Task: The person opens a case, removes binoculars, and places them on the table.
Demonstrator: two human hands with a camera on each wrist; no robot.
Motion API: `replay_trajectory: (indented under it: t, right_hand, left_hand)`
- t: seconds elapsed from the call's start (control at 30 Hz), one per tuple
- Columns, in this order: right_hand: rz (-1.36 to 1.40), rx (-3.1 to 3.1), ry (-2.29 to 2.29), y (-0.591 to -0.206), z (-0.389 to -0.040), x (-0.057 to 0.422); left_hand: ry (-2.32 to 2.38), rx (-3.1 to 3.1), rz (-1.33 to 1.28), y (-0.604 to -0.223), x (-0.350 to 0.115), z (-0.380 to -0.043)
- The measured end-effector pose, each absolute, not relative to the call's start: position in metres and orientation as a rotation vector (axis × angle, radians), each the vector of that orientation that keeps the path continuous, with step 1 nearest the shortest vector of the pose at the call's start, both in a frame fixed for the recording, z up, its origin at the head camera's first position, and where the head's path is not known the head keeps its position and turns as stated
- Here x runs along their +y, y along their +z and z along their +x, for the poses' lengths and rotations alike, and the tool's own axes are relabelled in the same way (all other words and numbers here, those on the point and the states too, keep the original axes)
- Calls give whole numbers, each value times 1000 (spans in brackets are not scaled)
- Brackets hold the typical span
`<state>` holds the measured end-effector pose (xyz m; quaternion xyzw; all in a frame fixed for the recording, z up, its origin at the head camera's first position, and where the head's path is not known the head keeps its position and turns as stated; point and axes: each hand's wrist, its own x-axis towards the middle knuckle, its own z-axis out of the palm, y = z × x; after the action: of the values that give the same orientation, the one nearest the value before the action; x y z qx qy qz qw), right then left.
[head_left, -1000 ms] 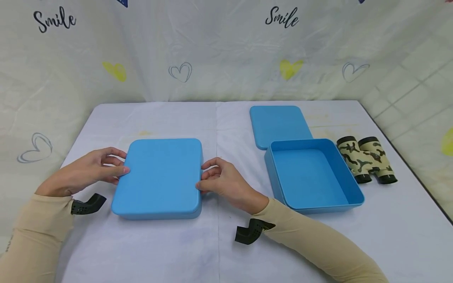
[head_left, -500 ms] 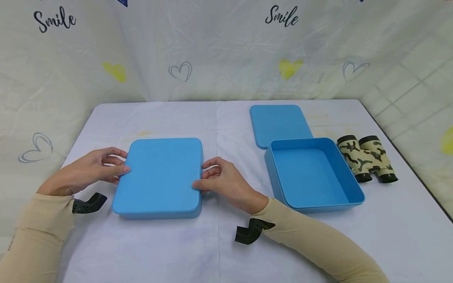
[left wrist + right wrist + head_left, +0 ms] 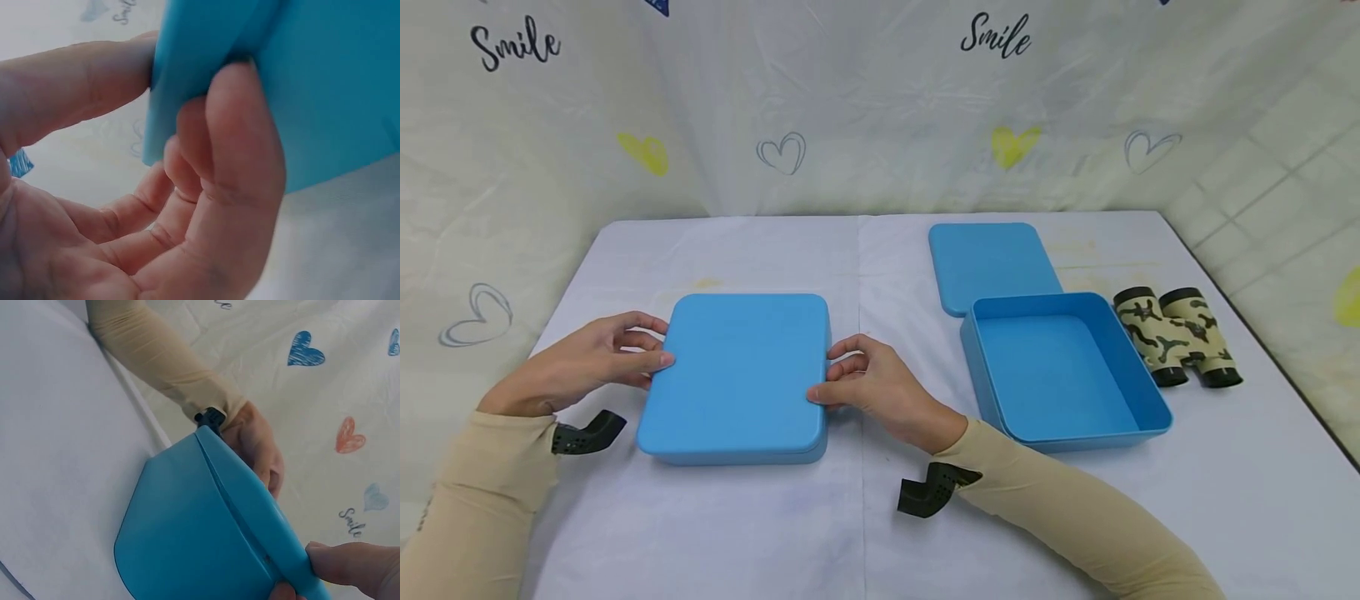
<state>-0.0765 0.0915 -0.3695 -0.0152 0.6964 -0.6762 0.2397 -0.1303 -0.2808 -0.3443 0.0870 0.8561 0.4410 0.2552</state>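
A blue rectangular box (image 3: 175,531) stands on the left half of the table with its rounded blue lid (image 3: 745,367) on top. My left hand (image 3: 591,367) grips the lid's left edge; in the left wrist view the thumb (image 3: 81,87) is on its outer face and curled fingers (image 3: 240,137) sit under the rim. From the right side, my right hand (image 3: 887,392) pinches the lid's right edge, thumb on top and a fingertip just below the rim. A thin gap shows between lid and box wall in the right wrist view.
A second blue box (image 3: 1063,367), open-topped with nothing inside, stands on the right. Behind it lies a flat blue lid (image 3: 992,262), partly overlapped by that box. Camouflage binoculars (image 3: 1180,337) lie at the table's right edge. A printed curtain (image 3: 865,100) hangs behind the white-covered table (image 3: 895,558).
My right thumb has slid slightly further onto the lid's top. Both hands and the box otherwise stay where they were.
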Motion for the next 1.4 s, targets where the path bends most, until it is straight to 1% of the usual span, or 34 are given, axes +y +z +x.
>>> replay_trajectory:
  t: [0.9, 1.4]
  right_hand:
    - [-31, 1964, -1865, -360, -69, 82]
    - [-100, 1939, -1919, -360, -68, 86]
  left_hand:
    - [1256, 2325, 243, -334, -286, -121]
    - [1212, 2369, 270, -322, -285, -117]
